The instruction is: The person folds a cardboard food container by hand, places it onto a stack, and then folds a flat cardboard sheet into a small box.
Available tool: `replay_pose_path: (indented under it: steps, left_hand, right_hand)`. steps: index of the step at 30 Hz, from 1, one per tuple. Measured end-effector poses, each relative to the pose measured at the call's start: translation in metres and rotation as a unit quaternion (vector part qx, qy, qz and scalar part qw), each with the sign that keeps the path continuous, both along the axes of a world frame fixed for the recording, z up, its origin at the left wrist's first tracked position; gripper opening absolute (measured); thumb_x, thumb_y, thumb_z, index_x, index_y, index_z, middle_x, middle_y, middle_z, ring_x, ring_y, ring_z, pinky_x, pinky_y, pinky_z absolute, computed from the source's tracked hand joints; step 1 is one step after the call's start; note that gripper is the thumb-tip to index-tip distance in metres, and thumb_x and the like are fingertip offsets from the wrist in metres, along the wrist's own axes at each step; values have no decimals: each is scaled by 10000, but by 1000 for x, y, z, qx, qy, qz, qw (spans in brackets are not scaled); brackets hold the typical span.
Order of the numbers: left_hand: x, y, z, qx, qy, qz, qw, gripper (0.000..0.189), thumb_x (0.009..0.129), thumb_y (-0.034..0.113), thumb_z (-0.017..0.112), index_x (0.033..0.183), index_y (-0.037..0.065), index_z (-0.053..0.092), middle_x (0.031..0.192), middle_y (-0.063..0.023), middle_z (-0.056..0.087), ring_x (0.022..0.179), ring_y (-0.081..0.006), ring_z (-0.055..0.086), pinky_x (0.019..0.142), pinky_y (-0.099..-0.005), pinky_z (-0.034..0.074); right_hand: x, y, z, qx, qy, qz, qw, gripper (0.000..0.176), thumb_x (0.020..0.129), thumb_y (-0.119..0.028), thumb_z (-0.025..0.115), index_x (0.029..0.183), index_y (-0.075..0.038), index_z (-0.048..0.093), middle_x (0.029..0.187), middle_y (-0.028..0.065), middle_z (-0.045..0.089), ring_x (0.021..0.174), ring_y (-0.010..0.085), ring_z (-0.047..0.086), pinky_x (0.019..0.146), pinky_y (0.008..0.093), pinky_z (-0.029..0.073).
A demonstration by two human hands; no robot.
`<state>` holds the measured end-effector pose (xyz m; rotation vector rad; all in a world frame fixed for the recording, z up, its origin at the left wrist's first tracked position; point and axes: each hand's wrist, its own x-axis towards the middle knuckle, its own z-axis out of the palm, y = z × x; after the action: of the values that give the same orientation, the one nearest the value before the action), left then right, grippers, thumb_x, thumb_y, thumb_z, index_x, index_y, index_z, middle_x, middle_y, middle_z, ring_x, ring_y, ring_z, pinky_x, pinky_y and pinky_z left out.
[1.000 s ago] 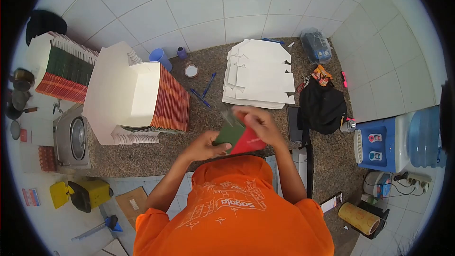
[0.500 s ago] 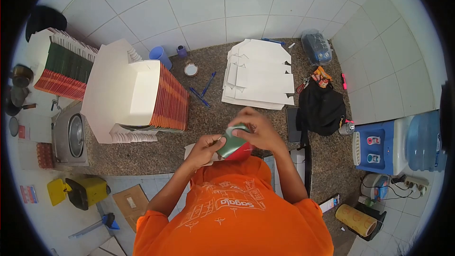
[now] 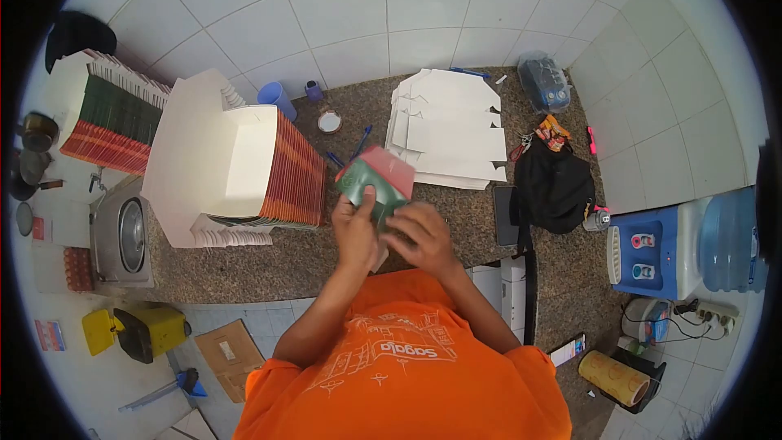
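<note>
A folded cardboard food box (image 3: 383, 173), green and red on its printed faces, is held up over the counter, tilted. My left hand (image 3: 356, 232) grips it from the left, thumb laid against the green face. At its lower right edge, the bent fingers of my right hand (image 3: 421, 238) close on the cardboard, slightly blurred by motion. Beyond the box lies a stack of flat white cardboard blanks (image 3: 452, 130). To the left rests a long row of nested cardboard boxes (image 3: 293, 167) with orange-red sides and white insides.
Blue pens (image 3: 363, 141) lie just behind the held box, near a small round container (image 3: 329, 121) and a blue cup (image 3: 277, 99). On the right are a black bag (image 3: 555, 187), a dark phone (image 3: 506, 216) and a water dispenser (image 3: 648, 253). A sink (image 3: 130, 232) is at the left.
The box has moved up and forward, away from my shirt, and turned so its red part points away. My right hand has shifted from its top to its lower right edge.
</note>
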<state>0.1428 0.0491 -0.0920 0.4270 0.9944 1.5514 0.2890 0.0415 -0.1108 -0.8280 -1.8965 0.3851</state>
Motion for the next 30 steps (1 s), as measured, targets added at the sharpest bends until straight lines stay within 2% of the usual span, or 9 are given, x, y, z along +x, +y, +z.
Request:
replay_pose_path:
  steps: [7, 9, 17, 19, 24, 26, 27, 29, 30]
  left_hand:
    - [-9, 16, 3, 33, 106, -89, 990, 305, 1105, 326, 500, 1153, 36, 583, 1018, -28, 653, 823, -77, 616, 723, -249, 514]
    - [-9, 14, 10, 24, 89, -88, 992, 292, 1102, 333, 504, 1123, 54, 585, 978, -14, 633, 813, -74, 604, 721, -248, 504]
    - [-2, 0, -24, 69, 2, -158, 985, 309, 1113, 323, 476, 1152, 45, 605, 1037, -9, 622, 917, -69, 610, 831, -252, 495]
    - [-7, -4, -14, 58, -63, -251, 964, 319, 1098, 333, 495, 1173, 41, 600, 1081, -43, 662, 992, -130, 658, 878, -291, 524]
    - [-78, 15, 70, 8, 262, -308, 915, 649, 1030, 482, 569, 1406, -43, 505, 1228, -123, 661, 1073, -192, 666, 933, -338, 516]
    - [-76, 26, 79, 210, 260, -271, 903, 777, 930, 462, 725, 1477, -18, 455, 1388, -129, 605, 1332, -221, 537, 1056, -358, 459]
    - [-85, 27, 45, 209, 261, -267, 904, 777, 930, 462, 725, 1477, -18, 455, 1388, -129, 605, 1332, -221, 537, 1056, -358, 459]
    - [-108, 34, -48, -14, 153, -614, 774, 916, 842, 571, 760, 1465, -30, 459, 1351, -127, 621, 1193, -205, 616, 1016, -360, 484]
    - [-91, 26, -42, 10, 84, -589, 804, 959, 810, 507, 809, 1508, -15, 409, 1399, -123, 593, 1275, -227, 558, 1078, -384, 436]
  right_hand:
    - [3, 27, 30, -115, 78, -48, 989, 409, 768, -46, 833, 1169, -50, 751, 1156, 122, 737, 1115, 297, 673, 944, 391, 547]
    - [7, 24, 33, -122, 56, 39, 990, 379, 765, -25, 836, 1136, -66, 773, 1120, 106, 759, 1097, 284, 684, 930, 381, 557]
    - [1, 30, 25, -140, 97, -76, 982, 232, 733, -94, 881, 889, -39, 718, 1175, 113, 698, 1093, 310, 668, 912, 394, 540]
    - [6, 39, 28, -174, 138, -16, 975, 286, 739, -85, 864, 866, -46, 611, 1186, 107, 628, 1099, 259, 634, 940, 365, 496]
    - [60, 62, 52, -361, 200, 139, 900, 343, 712, -60, 809, 933, -96, 549, 1124, 67, 578, 1079, 183, 567, 956, 315, 435]
    - [62, 71, 72, -409, 218, 255, 849, 392, 662, -92, 799, 963, -102, 547, 1114, 63, 596, 1076, 173, 554, 969, 306, 417]
    - [57, 74, 79, -410, 216, 258, 848, 392, 662, -92, 799, 963, -102, 547, 1114, 63, 596, 1076, 173, 554, 969, 306, 417]
    - [46, 84, 91, -413, 178, 346, 823, 395, 679, -188, 777, 972, -67, 541, 1156, 133, 646, 1037, 169, 567, 912, 302, 435]
    - [46, 91, 86, -398, 146, 370, 826, 358, 751, -243, 762, 970, -53, 551, 1162, 162, 656, 1077, 195, 585, 943, 334, 451]
